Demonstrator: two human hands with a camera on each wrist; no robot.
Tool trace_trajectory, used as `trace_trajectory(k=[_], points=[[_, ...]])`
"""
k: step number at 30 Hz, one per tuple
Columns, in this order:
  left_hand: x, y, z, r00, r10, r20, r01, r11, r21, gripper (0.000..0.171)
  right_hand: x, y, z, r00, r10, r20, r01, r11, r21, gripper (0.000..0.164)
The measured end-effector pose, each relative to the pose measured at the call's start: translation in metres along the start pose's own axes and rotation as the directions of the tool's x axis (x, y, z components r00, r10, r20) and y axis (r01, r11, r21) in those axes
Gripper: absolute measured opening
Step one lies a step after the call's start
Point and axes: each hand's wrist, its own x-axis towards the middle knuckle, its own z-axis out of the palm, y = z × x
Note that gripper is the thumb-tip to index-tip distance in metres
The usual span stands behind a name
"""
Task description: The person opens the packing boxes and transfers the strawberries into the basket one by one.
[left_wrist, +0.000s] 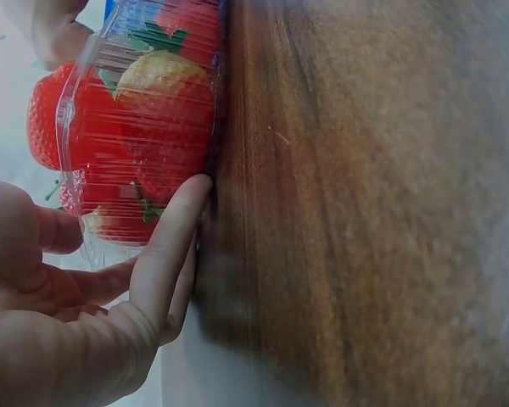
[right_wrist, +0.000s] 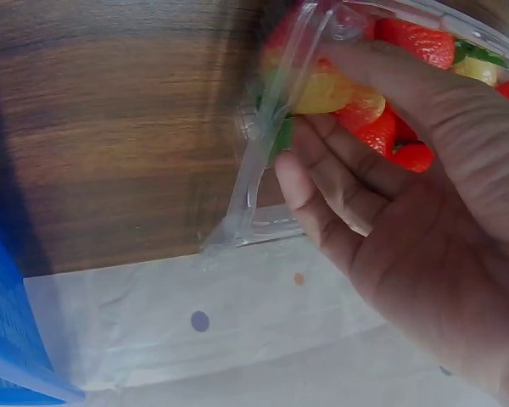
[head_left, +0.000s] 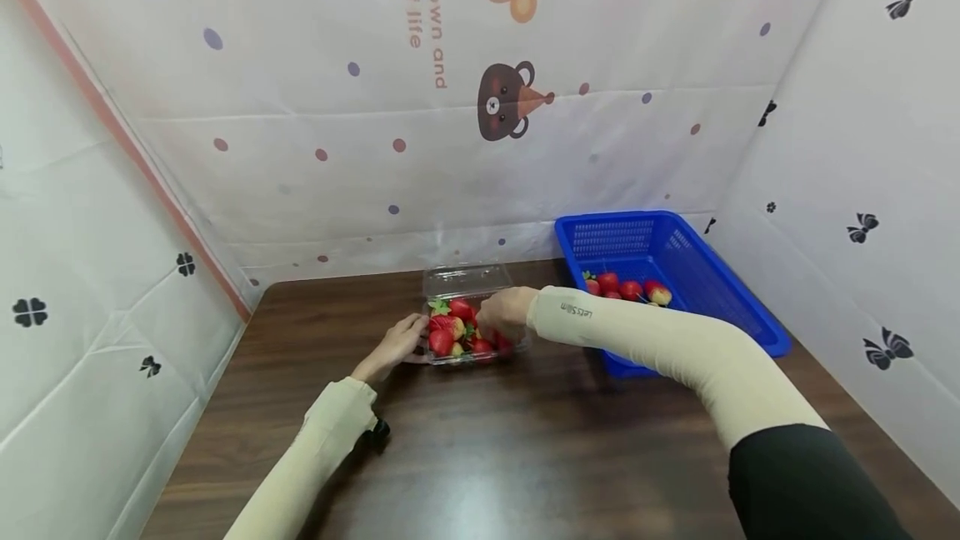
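A clear plastic box (head_left: 480,359) full of strawberries (head_left: 447,326) stands on the table with its lid raised at the back. My left hand (head_left: 401,340) is at the box's left end; in the left wrist view its straight forefinger touches the clear side and the thumb is by the rim. My right hand (head_left: 504,313) reaches into the box's right end. In the right wrist view, its thumb and fingers are on either side of a yellow-tipped strawberry (right_wrist: 322,91), pinching it. The hand hides part of the fruit.
To the right of the box stands a blue plastic basket (head_left: 720,290), holding several strawberries (head_left: 632,290) at its near left. The brown wooden table (head_left: 420,448) meets printed white cloth walls (head_left: 337,182) at the back and sides.
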Motion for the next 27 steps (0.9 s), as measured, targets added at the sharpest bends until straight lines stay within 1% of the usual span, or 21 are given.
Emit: trace_trajectory(k=[5,7,8,9,11,13,16,18,20,21,22,23,24,25,27], points=[[-0.002,-0.005,0.01,1.0,0.003,0.004,-0.003,1.0,-0.015,0.039,-0.006,0.0,0.006,0.999,0.033,0.005,-0.033,0.999,0.036,0.031],[-0.003,-0.007,0.013,1.0,-0.001,0.003,0.001,1.0,-0.018,0.038,-0.011,0.003,0.007,0.998,0.04,-0.041,-0.039,0.999,0.025,0.03],[-0.003,-0.008,0.014,1.0,-0.004,0.001,0.004,1.0,-0.021,0.038,-0.016,0.006,0.006,0.996,0.046,-0.08,-0.045,0.999,0.016,0.03],[-0.003,-0.008,0.015,1.0,-0.007,-0.002,0.007,1.0,-0.026,0.037,-0.022,0.01,0.004,0.991,0.057,-0.122,-0.054,0.998,0.03,0.029],[-0.004,-0.008,0.016,1.0,-0.006,-0.001,0.006,1.0,-0.027,0.037,-0.036,0.022,-0.002,0.971,0.065,-0.229,-0.057,0.998,0.039,0.026],[-0.004,-0.007,0.015,1.0,-0.006,-0.003,0.006,1.0,-0.028,0.037,-0.052,0.039,-0.01,0.944,0.098,-0.316,-0.071,0.993,0.096,0.022],[-0.005,-0.005,0.012,1.0,-0.002,-0.008,0.001,1.0,-0.021,0.038,-0.078,0.073,-0.022,0.889,0.183,-0.419,-0.11,0.975,0.192,0.018],[-0.006,-0.004,0.01,1.0,0.0,-0.01,0.0,1.0,-0.016,0.039,-0.097,0.097,-0.028,0.849,0.263,-0.458,-0.155,0.953,0.26,0.018],[-0.007,-0.002,0.008,1.0,-0.001,-0.007,0.001,1.0,-0.014,0.039,-0.116,0.122,-0.03,0.804,0.337,-0.491,-0.204,0.93,0.306,0.016],[-0.008,-0.001,0.007,1.0,-0.001,-0.005,0.001,1.0,-0.013,0.039,-0.125,0.134,-0.029,0.785,0.369,-0.498,-0.226,0.919,0.324,0.014],[-0.009,0.0,0.007,1.0,0.001,-0.003,-0.001,1.0,-0.011,0.04,-0.134,0.145,-0.026,0.772,0.405,-0.49,-0.249,0.902,0.353,0.014],[-0.009,0.001,0.006,1.0,-0.001,-0.002,0.001,1.0,-0.011,0.04,-0.143,0.155,-0.023,0.766,0.441,-0.467,-0.272,0.882,0.386,0.014],[-0.009,0.002,0.005,1.0,-0.002,-0.001,0.002,1.0,-0.011,0.04,-0.151,0.165,-0.017,0.765,0.464,-0.447,-0.282,0.865,0.416,0.013],[-0.009,0.003,0.004,1.0,-0.003,0.0,0.003,1.0,-0.009,0.04,-0.158,0.173,-0.011,0.768,0.485,-0.418,-0.29,0.846,0.448,0.013],[-0.01,0.006,0.003,1.0,-0.002,0.002,0.002,1.0,-0.001,0.041,-0.171,0.187,0.004,0.793,0.519,-0.318,-0.297,0.786,0.542,0.012]])
